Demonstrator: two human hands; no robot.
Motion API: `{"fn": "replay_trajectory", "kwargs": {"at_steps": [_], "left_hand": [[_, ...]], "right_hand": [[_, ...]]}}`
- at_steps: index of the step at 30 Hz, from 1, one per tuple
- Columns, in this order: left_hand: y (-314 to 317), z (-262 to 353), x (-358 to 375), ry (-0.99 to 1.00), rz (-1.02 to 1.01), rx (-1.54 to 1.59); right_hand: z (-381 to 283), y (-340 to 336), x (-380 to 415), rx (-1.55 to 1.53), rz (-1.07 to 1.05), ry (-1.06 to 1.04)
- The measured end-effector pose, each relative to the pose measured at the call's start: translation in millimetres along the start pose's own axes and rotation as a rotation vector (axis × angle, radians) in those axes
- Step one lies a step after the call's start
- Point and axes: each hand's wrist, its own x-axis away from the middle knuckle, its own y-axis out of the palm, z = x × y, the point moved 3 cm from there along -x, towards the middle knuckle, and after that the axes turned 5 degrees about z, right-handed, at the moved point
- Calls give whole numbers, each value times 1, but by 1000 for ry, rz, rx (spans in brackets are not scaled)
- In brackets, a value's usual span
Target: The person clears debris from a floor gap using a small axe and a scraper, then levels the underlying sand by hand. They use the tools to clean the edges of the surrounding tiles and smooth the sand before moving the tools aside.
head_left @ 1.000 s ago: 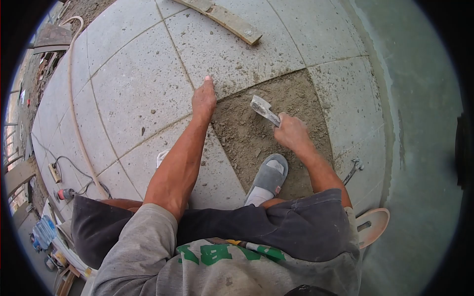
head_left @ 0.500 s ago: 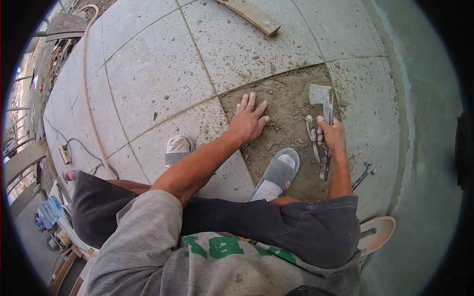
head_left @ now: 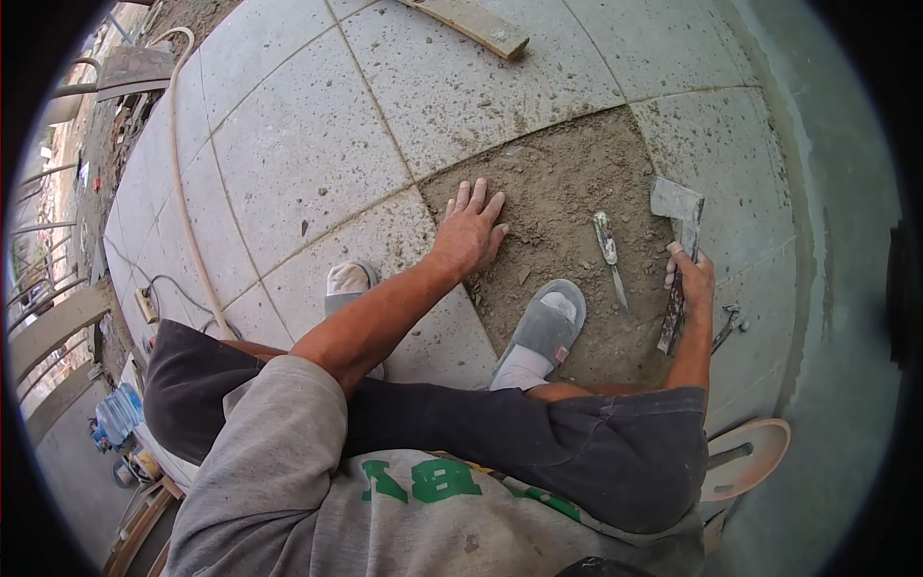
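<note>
My right hand [head_left: 694, 281] is wrapped round the handle of a hatchet-like tool [head_left: 678, 204], its flat grey head pointing away from me at the right edge of the dirt patch. My left hand [head_left: 467, 231] rests with fingers spread on the left edge of the loose dirt [head_left: 558, 183], holding nothing. Between the hands, a small pointed trowel [head_left: 610, 252] lies on the dirt. Grey floor tiles [head_left: 308, 173] surround the patch. One slippered foot [head_left: 548, 332] stands on the dirt, the other [head_left: 348, 284] on a tile.
A wooden board [head_left: 471, 27] lies on the tiles at the top. Right of my right hand is a hammer-like metal tool [head_left: 733, 325], with an oval pinkish basin [head_left: 760, 460] below it. A hose [head_left: 179, 192] and a cable [head_left: 183, 288] run along the left.
My right hand has moved right with the hatchet-like tool, away from the trowel, which now shows fully. The view has shifted slightly. My left hand stays spread on the dirt's edge.
</note>
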Motion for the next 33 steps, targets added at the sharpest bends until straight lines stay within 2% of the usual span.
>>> {"fn": "replay_trajectory", "kwargs": {"at_steps": [1,3,6,10,12,13,15,17,19,22,24,27,28,29,31,33], "left_hand": [[2,3,-2,14,-8,-1],[2,14,-7,81,-75,254],[2,41,-11,115,-122,304],[-2,46,-15,107,-107,161],[-4,33,-20,8,25,51],[-3,25,-23,14,21,43],[-10,-2,-36,-209,118,124],[-19,-19,-49,-254,142,162],[-27,-30,-58,-305,171,198],[-27,-36,-69,-259,102,159],[-21,-35,-78,-275,63,227],[-25,-28,-85,-324,-1,218],[-31,-23,-89,-326,3,222],[-37,-17,-90,-343,-28,191],[-40,-17,-93,-353,-61,155],[-42,-20,-102,-344,-64,280]], "right_hand": [[8,-5,-2,34,-5,10],[24,-7,-8,57,5,30],[30,-16,-7,130,119,47],[-12,6,17,32,138,60],[-30,18,25,-18,133,62],[-36,26,28,-98,62,17],[-48,45,33,-185,2,-29],[-63,76,41,-285,-99,-45],[-69,113,49,-271,-94,-52],[-65,159,53,-192,-151,-21],[-63,172,47,114,-334,21],[-78,151,50,-48,-320,-7],[-90,144,55,-112,-244,-34],[-90,149,57,-107,-249,-30],[-95,154,57,-203,-65,-99],[-77,173,53,-188,-55,-121]]}}
